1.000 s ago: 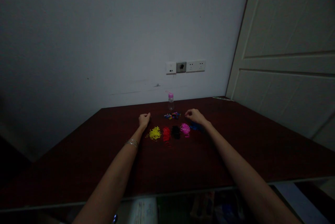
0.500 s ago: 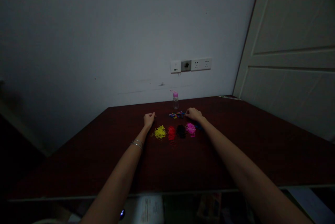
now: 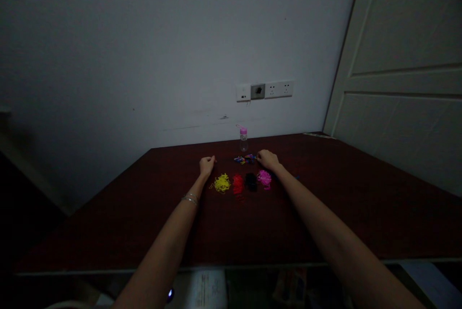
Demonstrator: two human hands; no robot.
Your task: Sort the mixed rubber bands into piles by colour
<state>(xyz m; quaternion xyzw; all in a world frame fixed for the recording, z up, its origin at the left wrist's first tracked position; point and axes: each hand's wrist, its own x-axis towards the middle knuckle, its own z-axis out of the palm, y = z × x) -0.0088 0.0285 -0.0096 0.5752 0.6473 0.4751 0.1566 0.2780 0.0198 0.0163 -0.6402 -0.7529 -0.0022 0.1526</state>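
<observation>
My left hand (image 3: pixel 207 165) rests on the table, fingers curled closed, left of and behind the yellow rubber bands (image 3: pixel 222 183); whatever it may hold is hidden. At the right end of a mixed-colour heap of rubber bands (image 3: pixel 244 159), the fingertips of my right hand (image 3: pixel 268 159) are pinched together, touching the heap. What lies between them is too small to make out. Sorted heaps run in a row nearer me: yellow, then red rubber bands (image 3: pixel 237 184), black rubber bands (image 3: pixel 251 181) and pink rubber bands (image 3: pixel 264 179). A blue bit (image 3: pixel 297 177) shows right of my right forearm.
A clear bottle with a pink lid (image 3: pixel 243 139) stands behind the mixed heap. The dark red table (image 3: pixel 144 222) meets a wall carrying sockets (image 3: pixel 277 89). A pale panelled door (image 3: pixel 400 121) stands on the right. Several items sit below the table's front edge.
The view has shifted very slightly. My right hand stays at the mixed heap's right end, its forearm now covering most of the blue. My left hand holds its place.
</observation>
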